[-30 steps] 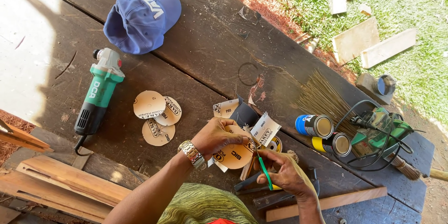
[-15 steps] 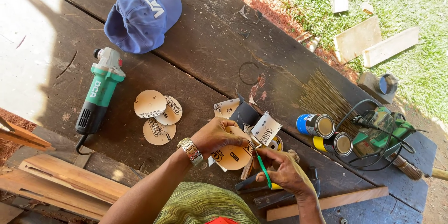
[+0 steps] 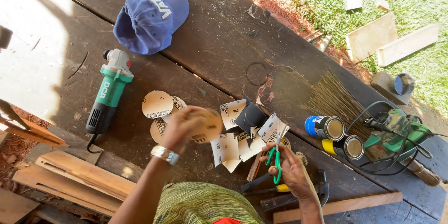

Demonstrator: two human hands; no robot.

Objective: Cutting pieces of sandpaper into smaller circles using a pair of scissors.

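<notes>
Head view: my left hand (image 3: 186, 128) grips a round sanding disc (image 3: 208, 126), lifted over the table (image 3: 224, 46) near the cut discs (image 3: 157, 104). My right hand (image 3: 290, 168) is closed around green scissors (image 3: 275, 158), blades up among the sandpaper scraps (image 3: 233, 147). A grinder (image 3: 108, 95) and a cap (image 3: 149, 18) lie to the left.

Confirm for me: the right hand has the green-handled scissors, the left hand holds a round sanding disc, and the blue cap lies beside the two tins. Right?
Not quite. The blue cap lies at the far side of the table, above the green angle grinder, well away from the two tins. The head view shows it. The rest holds: the right hand has the green-handled scissors, and the left hand holds a round sanding disc.
</notes>
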